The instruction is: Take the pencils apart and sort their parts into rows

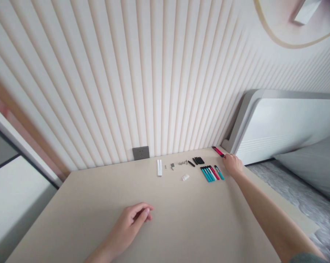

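At the table's far right corner, my right hand (233, 164) is closed on the near end of a red and black pen (218, 151). My left hand (135, 219) is over the front middle of the table, fingers loosely curled with the thumb against them; nothing shows in it. Left of my right hand lie a single teal pen barrel (219, 172) and a row of teal, white and red barrels (209, 174) with black ends. Behind that row are several black pen parts (198, 160), with one more black piece (191, 163) set apart at an angle.
Thin white rods (159, 168) lie at the table's back middle. Small metal parts (182, 162), a grey cluster (172, 166) and small white pieces (185, 177) lie between them and the pens. A socket (141, 153) is on the ribbed wall; a bed headboard (288, 124) stands right.
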The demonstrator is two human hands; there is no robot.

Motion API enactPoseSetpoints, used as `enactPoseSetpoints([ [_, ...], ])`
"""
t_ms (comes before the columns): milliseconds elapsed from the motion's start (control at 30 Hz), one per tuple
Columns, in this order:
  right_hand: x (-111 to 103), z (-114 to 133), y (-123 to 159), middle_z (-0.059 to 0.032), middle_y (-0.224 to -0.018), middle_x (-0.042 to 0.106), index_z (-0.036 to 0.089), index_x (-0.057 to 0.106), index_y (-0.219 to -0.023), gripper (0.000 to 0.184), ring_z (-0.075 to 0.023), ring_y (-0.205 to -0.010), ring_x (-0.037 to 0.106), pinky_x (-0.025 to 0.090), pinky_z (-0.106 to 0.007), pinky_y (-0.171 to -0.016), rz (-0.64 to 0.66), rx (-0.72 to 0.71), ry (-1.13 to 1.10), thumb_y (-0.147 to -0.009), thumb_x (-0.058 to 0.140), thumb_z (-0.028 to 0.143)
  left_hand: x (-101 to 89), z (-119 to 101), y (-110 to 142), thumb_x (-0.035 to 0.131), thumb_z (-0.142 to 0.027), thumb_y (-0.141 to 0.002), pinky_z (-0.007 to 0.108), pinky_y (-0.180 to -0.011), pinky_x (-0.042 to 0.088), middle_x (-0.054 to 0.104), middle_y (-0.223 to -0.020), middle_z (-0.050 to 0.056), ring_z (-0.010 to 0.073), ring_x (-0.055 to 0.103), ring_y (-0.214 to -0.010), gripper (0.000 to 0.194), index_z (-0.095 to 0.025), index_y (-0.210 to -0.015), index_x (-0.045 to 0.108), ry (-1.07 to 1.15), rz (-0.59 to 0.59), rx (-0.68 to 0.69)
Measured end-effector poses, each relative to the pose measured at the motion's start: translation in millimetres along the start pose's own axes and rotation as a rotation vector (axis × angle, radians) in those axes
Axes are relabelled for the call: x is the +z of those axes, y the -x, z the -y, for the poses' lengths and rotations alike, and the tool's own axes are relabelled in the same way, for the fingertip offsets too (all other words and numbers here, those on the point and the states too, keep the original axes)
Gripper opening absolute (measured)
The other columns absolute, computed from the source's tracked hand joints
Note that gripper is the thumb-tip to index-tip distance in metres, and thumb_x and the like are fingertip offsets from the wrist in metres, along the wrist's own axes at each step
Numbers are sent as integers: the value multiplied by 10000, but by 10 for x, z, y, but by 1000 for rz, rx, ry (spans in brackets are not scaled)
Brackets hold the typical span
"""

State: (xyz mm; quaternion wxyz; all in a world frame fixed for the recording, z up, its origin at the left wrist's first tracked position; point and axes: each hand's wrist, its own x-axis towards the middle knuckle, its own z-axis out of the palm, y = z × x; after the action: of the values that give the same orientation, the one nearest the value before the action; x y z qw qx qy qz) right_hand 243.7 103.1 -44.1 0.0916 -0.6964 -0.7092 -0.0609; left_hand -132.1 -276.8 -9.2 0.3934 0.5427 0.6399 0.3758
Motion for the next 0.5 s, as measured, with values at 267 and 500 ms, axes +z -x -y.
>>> enactPoseSetpoints([
  [267, 9, -62, 127, -126, -1077, 689, 201, 711, -1066, 351, -250, -964, 649, 452, -320, -769, -13, 15, -53, -959, 407, 339, 5, 11, 4, 479, -508, -944, 264, -803, 471, 721, -882, 33, 198, 648, -874, 380, -207, -1033, 693, -3, 9, -7],
  [500, 9, -48, 133, -122, -1082, 691, 206, 723, -1060, 363, -252, -945, 653, 456, -321, -759, -22, 74, -92, -955, 393, 315, -2, 5, 0, 485, -511, -941, 278, -812, 475, 719, -889, 35, 207, 649, -888, 379, -205, -1028, 690, -2, 12, -8],
])
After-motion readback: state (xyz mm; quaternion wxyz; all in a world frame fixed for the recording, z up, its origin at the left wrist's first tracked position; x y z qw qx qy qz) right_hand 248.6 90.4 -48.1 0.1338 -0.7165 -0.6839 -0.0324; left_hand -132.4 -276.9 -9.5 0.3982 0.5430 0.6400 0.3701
